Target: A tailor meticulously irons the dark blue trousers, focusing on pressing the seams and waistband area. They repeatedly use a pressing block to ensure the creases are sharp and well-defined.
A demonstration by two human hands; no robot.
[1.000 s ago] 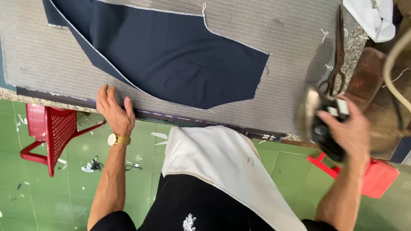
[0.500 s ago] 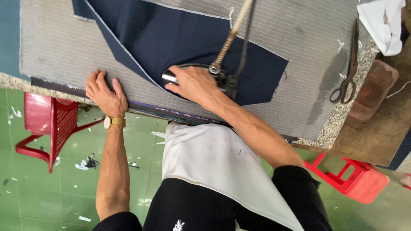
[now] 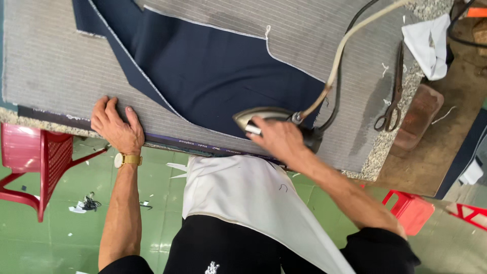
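At the near edge of the padded pressing table point(image 3: 61, 76), the left hand point(image 3: 115, 127) lies flat and open, fingers spread over the grey striped cover and the dark strip that runs along that edge; it grips nothing. A gold wristwatch point(image 3: 127, 160) sits on that wrist. Further along the same near edge, the right hand point(image 3: 276, 138) is closed around the handle of an iron point(image 3: 264, 117), whose pointed metal sole rests on the near part of a navy fabric piece point(image 3: 213, 76). A pale hose point(image 3: 345, 45) and a dark cable point(image 3: 339, 76) rise from the back of the iron toward the far right corner.

The navy fabric spreads from the near edge across the middle of the table to its far edge, with pale stitching along its borders.

Near the right edge, a pair of scissors point(image 3: 390, 101) lies on the cover, handles toward the near side. Just beyond that edge stands a brown rectangular container point(image 3: 418, 119); what it holds cannot be made out. A white cloth point(image 3: 426, 43) lies at the far right corner.
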